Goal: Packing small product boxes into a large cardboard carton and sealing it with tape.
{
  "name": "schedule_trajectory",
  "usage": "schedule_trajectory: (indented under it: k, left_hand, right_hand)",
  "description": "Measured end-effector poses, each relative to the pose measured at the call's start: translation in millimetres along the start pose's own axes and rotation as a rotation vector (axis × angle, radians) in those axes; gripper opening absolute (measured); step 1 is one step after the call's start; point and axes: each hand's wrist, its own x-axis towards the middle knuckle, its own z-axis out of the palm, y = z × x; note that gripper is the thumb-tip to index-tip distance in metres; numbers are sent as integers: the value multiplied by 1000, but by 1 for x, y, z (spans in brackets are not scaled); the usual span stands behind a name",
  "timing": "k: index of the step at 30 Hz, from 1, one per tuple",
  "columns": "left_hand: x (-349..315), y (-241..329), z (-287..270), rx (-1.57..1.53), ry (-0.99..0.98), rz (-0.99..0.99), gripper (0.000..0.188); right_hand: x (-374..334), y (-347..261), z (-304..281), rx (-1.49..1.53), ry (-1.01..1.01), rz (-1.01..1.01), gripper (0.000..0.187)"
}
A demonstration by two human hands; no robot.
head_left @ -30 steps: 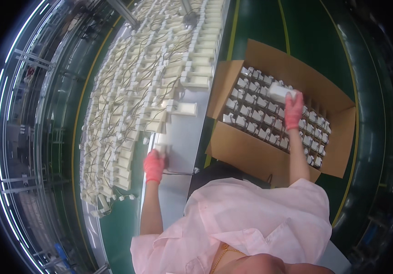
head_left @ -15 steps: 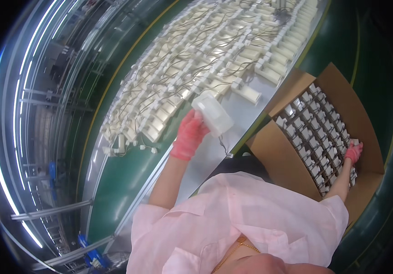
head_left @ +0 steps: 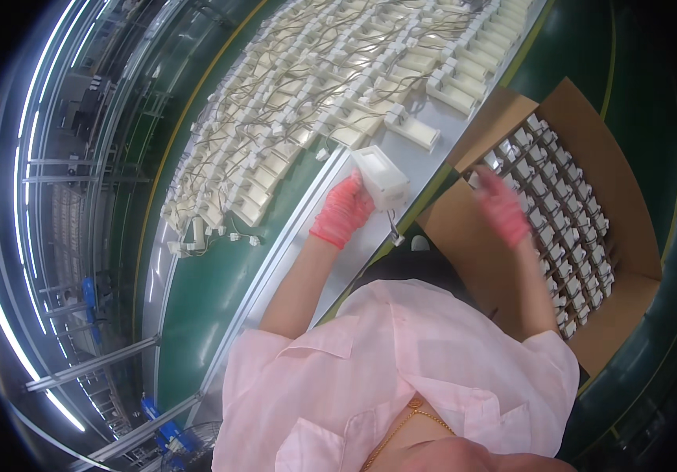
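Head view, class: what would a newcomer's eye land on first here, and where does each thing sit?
A dense spread of cream-white wired units covers the belt at upper centre. The left hand, in a red glove, holds one white boxy unit up at centre. At right, the blurred right hand hovers over an open cardboard box of small packed parts.

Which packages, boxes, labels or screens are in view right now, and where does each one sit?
Cardboard carton: brown, flaps open, at the person's right beside the belt, filled with rows of small white parts; the right hand is over it.
White box-shaped unit: rectangular, held in the left hand over the pale strip at the belt's edge.
No labels, signs or screens can be made out.
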Motion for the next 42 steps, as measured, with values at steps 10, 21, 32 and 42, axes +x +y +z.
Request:
schedule_trajectory:
  k: [10, 21, 32, 42]
  left_hand:
    - [-54, 13, 44, 604, -85, 237, 64]
    - [-124, 9, 59, 676, -393, -270, 61]
    - [-107, -5, 78, 954, 37, 897, 52]
    - [-93, -6, 73, 1117, 70, 901, 57]
  right_hand:
    - [-36, -95, 114, 885, -293, 214, 38]
    - [-29, -116, 94, -420, 217, -747, 33]
    - [-60, -97, 146, 945, -289, 95, 36]
    - [-68, -111, 148, -73, 289, -354, 39]
